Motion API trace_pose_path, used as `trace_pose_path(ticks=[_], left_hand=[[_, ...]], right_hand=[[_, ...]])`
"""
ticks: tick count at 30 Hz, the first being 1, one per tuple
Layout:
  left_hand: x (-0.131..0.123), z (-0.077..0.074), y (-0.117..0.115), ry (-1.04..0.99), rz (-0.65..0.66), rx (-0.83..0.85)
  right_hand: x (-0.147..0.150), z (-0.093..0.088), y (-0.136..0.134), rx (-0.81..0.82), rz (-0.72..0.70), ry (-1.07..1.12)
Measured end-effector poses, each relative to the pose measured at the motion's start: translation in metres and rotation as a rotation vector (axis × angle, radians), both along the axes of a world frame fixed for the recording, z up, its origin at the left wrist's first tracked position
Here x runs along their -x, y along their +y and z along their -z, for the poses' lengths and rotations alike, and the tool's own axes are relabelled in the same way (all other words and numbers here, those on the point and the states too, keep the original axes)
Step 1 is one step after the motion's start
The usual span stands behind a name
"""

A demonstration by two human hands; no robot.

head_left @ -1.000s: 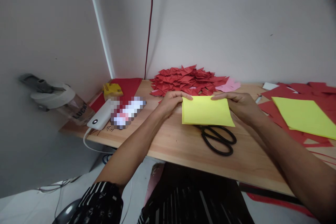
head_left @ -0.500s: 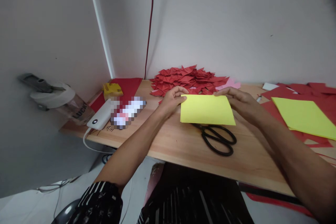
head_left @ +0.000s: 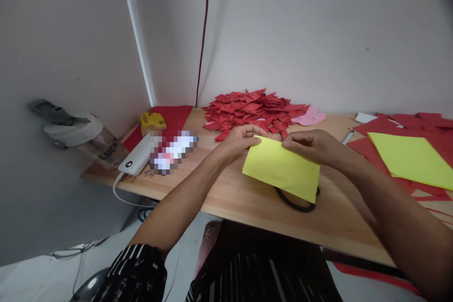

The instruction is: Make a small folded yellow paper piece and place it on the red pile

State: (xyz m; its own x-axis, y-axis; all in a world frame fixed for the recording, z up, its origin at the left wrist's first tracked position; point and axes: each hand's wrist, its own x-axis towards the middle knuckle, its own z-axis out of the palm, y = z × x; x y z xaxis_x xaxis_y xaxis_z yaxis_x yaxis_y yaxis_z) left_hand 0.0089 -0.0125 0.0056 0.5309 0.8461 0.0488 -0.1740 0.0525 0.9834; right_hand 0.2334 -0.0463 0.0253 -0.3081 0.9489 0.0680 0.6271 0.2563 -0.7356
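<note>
A yellow sheet of paper (head_left: pixel 282 167) is held above the table, its right side tilted down. My left hand (head_left: pixel 244 141) pinches its upper left corner, thumb on the near face and fingers behind. My right hand (head_left: pixel 309 144) is closed on the top edge, a little right of the left hand. Below the paper lies a pair of scissors; only part of a black handle loop (head_left: pixel 297 206) shows, and the blades are hidden. Behind my hands rises a pile of cut red paper pieces (head_left: pixel 247 108).
More yellow paper (head_left: pixel 412 155) rests on red sheets (head_left: pixel 430 122) at the right, near a pen (head_left: pixel 348 137). Pink paper (head_left: pixel 309 116) lies by the pile. At the left are a phone (head_left: pixel 173 152), a white power bank (head_left: pixel 136 155) with a cable, and a bottle (head_left: pixel 95 141).
The yellow paper has turned, its right side dropping and now covering most of the scissors. My right hand has slid left along the top edge, closer to my left hand.
</note>
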Motion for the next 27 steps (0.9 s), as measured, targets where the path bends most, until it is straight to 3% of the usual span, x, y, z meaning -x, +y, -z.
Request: trace_pose_path(ticks=[3, 7, 12, 16, 22, 27], left_hand=[[-0.001, -0.001, 0.0, -0.055, -0.026, -0.021], [-0.002, 0.001, 0.002, -0.143, -0.083, 0.025], [-0.003, 0.005, 0.004, -0.236, -0.028, 0.146], [-0.001, 0.01, 0.004, -0.216, 0.041, 0.127], [-0.001, 0.018, 0.006, -0.157, -0.01, 0.1], [-0.001, 0.015, 0.005, -0.122, -0.089, 0.09]], right_hand=[[0.005, 0.0, 0.002, -0.029, 0.002, 0.044], [0.004, 0.004, 0.004, -0.037, 0.115, 0.191], [0.0, 0.019, 0.008, 0.04, 0.305, 0.398], [0.0, 0.027, 0.01, 0.091, 0.393, 0.506], [0.004, 0.03, 0.01, 0.136, 0.421, 0.56], [0.001, 0.034, 0.009, 0.07, 0.335, 0.413]])
